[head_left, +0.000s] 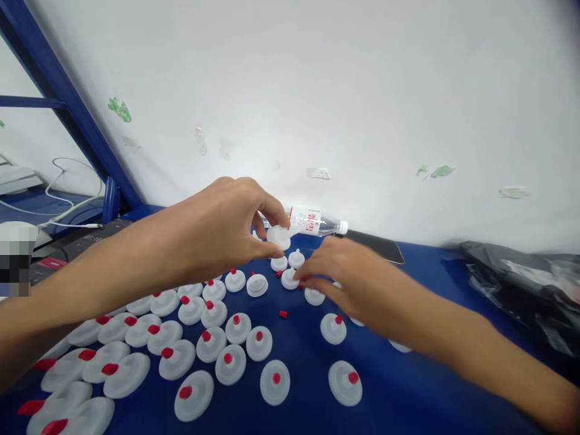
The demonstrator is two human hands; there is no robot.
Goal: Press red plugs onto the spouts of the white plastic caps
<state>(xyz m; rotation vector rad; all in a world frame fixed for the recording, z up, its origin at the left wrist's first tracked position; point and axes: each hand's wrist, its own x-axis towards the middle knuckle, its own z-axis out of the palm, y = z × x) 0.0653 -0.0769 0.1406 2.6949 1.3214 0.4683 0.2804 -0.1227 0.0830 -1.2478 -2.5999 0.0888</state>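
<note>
My left hand [226, 226] is raised over the blue table [408, 386] and pinches a white plastic cap [278, 237] between thumb and fingers. My right hand [338, 269] rests low on the table with its fingertips pressed together on a small red plug [302, 280] beside a white cap [289, 279]. Several white disc-shaped caps with red plugs [235, 329] lie in rows in front of me. A few caps without plugs [257, 284] sit near the hands. One loose red plug [283, 314] lies on the table.
A clear water bottle [312, 222] lies on its side by the white wall. A dark phone [378, 246] lies next to it. A black plastic bag [521, 278] sits at the right. A blue metal frame [67, 103] and cables stand at the left.
</note>
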